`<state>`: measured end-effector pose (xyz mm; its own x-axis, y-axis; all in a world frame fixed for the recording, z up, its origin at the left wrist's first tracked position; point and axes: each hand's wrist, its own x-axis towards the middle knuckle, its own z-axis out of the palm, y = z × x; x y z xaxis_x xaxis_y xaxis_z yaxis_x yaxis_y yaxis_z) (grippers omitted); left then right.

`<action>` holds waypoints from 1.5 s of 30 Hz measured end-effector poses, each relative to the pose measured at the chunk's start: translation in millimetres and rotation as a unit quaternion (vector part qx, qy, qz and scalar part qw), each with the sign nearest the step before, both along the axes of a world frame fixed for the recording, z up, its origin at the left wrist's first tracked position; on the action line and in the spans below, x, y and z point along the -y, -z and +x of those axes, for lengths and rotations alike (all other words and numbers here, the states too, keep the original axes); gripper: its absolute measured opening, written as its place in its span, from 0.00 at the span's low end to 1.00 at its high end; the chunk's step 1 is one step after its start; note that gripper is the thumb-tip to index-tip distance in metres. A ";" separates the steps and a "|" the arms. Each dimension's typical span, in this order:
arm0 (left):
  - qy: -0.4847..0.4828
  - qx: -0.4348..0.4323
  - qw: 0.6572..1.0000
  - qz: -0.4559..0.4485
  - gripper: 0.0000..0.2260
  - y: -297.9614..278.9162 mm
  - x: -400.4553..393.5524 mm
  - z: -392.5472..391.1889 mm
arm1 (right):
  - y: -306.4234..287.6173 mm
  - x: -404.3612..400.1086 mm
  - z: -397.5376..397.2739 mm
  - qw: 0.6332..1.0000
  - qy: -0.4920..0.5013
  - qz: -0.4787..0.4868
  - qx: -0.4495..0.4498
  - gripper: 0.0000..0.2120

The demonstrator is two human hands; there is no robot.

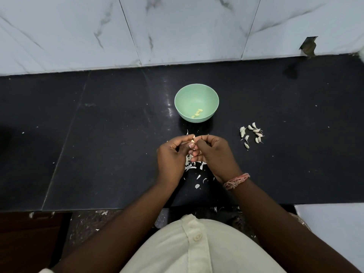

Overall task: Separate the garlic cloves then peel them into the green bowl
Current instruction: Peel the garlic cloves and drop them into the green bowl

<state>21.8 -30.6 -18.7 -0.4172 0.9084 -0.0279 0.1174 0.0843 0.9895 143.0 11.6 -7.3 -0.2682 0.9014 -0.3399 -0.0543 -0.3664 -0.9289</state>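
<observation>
A green bowl [196,95] stands on the black counter and holds several peeled yellowish cloves [197,113]. Just in front of it, my left hand [172,154] and my right hand [213,152] meet above the counter, both pinching one garlic clove [193,140] between fingertips and thumbs. Most of that clove is hidden by my fingers. Several unpeeled white cloves [252,134] lie in a loose group to the right of the bowl. White garlic skins [194,165] are scattered under and just behind my hands.
The black counter [98,144] runs left to right, backed by a white marble-tiled wall [177,30]. Its front edge lies near my body. A small hole in the wall [308,45] shows at the back right. A white surface [331,223] sits at lower right.
</observation>
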 end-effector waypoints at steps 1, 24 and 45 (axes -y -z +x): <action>-0.001 0.008 1.000 0.000 0.10 0.1 0.3 0.3 | -0.5 0.1 0.1 1.000 0.000 -0.002 -0.004 0.07; -0.035 0.450 0.891 -0.047 0.11 8.5 7.6 1.6 | 6.7 10.6 12.5 0.962 0.045 0.174 0.207 0.06; -0.011 0.131 0.991 -0.038 0.08 -1.2 18.0 0.4 | -5.5 13.7 5.8 0.978 0.032 0.131 0.160 0.04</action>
<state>22.2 -48.5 -17.5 -0.4067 0.8900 -0.2062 -0.1458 0.1596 0.9763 148.8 -2.1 -1.8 -0.1256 0.9803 -0.1523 0.2397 -0.1190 -0.9635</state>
